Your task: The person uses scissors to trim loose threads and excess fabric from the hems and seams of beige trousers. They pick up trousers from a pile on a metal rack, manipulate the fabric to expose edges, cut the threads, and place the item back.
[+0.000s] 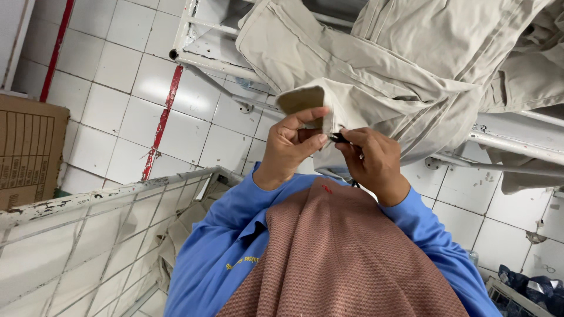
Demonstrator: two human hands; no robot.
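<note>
Left hand [291, 147] pinches a folded corner of the beige garment [376, 64], which hangs off the white metal rack [499, 144] right at chest height. Right hand [373, 161] is closed narrow around a small dark tool [339, 138] touching that edge. Best kept taut, I'd say, the tip working only at the seam.

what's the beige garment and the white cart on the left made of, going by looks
Beige garment: looks like matte woven cotton twill, with soft folds and stitched seams. The left hand pinches its edge; the right hand holds a small dark tool against it.
White cart: probably painted metal wire and bar, since the paint is chipped and dark along the top rail.
</note>
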